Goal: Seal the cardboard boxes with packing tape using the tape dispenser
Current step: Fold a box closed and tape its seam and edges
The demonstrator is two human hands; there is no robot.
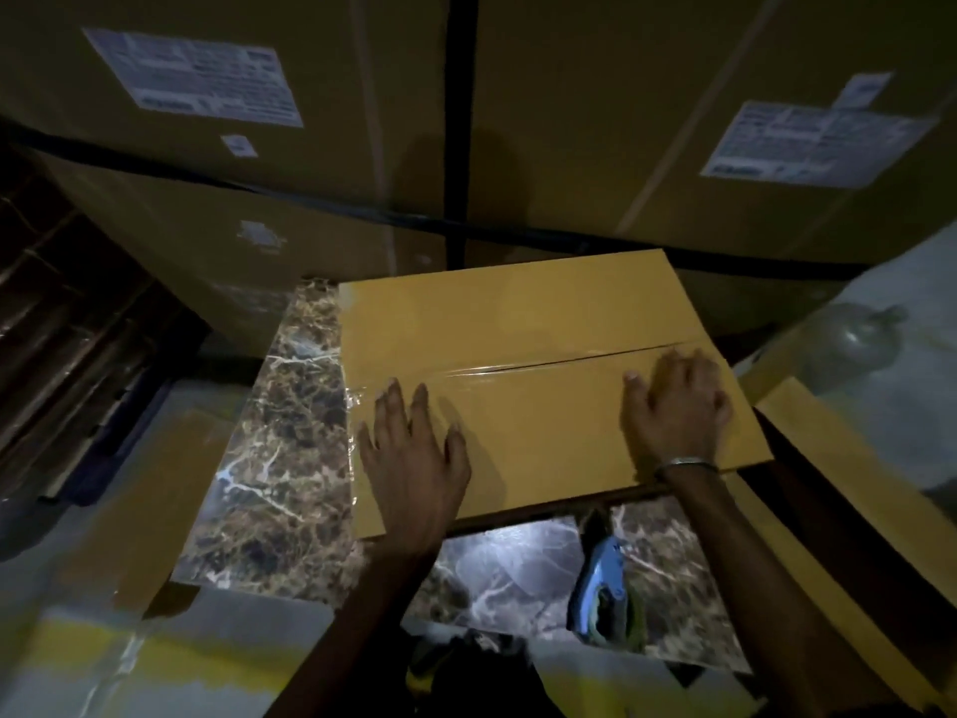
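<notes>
Two hands lay flat on the cardboard box [518, 329], which sat on the marble-patterned counter [269, 458]. Left hand [414, 453] had fingers spread and straight near the left end of the clear packing tape [492, 373] along the centre seam; right hand [678, 401] pressed palm-down at the seam's right end, gripping nothing. Likely smoothing tape to bond it. Blue tape dispenser [603, 588] rested aside on the counter, near the box's front edge. Stacked labelled cartons [207, 147] stood behind.

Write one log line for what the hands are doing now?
left hand: flat on box | right hand: pressing tape on seam | dispenser: on table, untouched
</notes>
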